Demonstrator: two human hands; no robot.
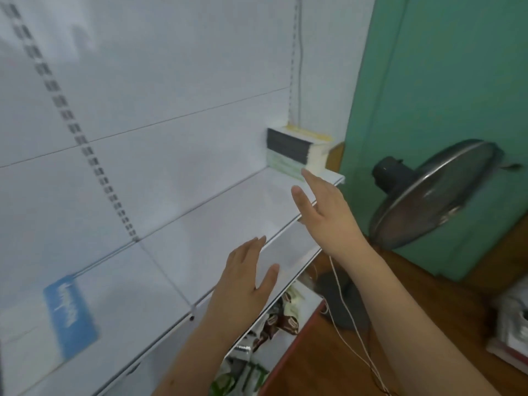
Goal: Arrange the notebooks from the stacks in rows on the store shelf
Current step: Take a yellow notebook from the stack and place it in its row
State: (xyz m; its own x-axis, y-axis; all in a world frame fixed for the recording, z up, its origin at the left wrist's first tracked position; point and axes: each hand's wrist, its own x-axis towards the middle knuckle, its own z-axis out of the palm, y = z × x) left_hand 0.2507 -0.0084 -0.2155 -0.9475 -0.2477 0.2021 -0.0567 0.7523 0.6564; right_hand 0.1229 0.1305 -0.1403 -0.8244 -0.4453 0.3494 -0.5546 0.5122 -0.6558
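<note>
White shelf (217, 224) against green wall (445, 81), fan (434, 192) beside.

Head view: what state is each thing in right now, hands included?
Left hand: open, fingers straight, holding nothing.
Right hand: open, reaching toward the stack.
Stack of notebooks with dark and green spines: lying flat at the shelf's far end.
White metal shelf: mostly bare.
Grey standing fan: blades not discernibly spinning.
</note>
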